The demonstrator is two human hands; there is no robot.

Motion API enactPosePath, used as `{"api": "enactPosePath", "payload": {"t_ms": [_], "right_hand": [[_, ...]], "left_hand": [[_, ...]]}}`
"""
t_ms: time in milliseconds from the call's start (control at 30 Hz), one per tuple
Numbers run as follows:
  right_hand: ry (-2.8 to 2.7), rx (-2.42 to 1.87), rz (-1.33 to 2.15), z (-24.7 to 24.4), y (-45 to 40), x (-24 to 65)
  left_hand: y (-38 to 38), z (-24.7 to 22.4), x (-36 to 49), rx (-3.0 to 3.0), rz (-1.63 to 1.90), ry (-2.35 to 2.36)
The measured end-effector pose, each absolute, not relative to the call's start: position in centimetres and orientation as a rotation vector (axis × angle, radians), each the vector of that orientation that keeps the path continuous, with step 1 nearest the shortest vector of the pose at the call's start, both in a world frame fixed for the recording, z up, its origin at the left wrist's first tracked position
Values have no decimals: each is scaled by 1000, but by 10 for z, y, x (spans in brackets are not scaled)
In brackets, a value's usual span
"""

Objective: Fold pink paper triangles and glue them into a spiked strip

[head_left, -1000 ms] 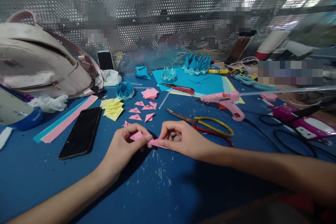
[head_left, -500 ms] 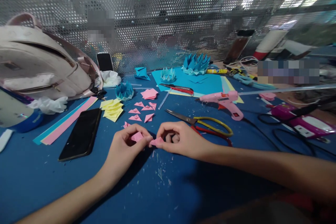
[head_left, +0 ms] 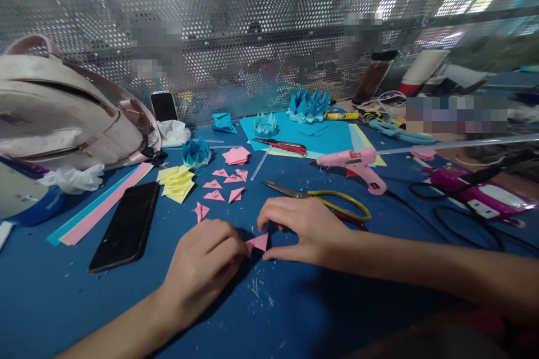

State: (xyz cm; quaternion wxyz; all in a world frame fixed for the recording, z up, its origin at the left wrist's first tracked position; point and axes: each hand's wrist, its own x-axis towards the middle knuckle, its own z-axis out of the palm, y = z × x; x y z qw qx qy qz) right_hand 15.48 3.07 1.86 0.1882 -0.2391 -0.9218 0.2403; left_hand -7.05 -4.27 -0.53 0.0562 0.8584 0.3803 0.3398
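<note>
My left hand (head_left: 210,261) has its fingers closed on one end of a pink folded paper piece (head_left: 257,243), which sticks out to the right from under them. Around the free end, my right hand (head_left: 305,230) has its thumb and index finger spread apart, and whether either touches the paper is hard to tell. Beyond my left hand lies a small pink folded piece (head_left: 201,212). Several more pink folded triangles (head_left: 214,195) lie farther back, before a stack of pink paper squares (head_left: 236,155). Scissors (head_left: 337,202) with yellow and red handles rest just behind my right hand.
A black phone (head_left: 125,227), paper strips (head_left: 105,202) and yellow squares (head_left: 177,182) lie left, near a backpack (head_left: 63,112). Blue paper flowers (head_left: 309,105) and a red cutter (head_left: 286,146) sit behind. Right are a pink glue gun (head_left: 357,165) and black cables (head_left: 446,224).
My right fingers have opened off the pink paper piece, while my left hand has turned over, back upward, still gripping it. The camera view has shifted slightly.
</note>
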Motion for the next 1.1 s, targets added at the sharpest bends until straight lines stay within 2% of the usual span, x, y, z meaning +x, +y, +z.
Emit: {"api": "enactPosePath", "payload": {"t_ms": [233,467,600,867,1100], "right_hand": [[-2609,-1051,436,23,36,206],[-2576,-1412,147,3,35,268],[-2632,-1521,223,7,39,267],[-2731,-1418,403,25,37,247],[-2814,-1115,191,27,-11,225]], "left_hand": [[-45,-7,-67,3008,723,1213],[-60,-14,-66,3013,960,1156],[-66,-14,-66,2979,921,1216],[-70,-18,-74,2907,796,1204],[-73,-9,-74,2946,718,1165]]}}
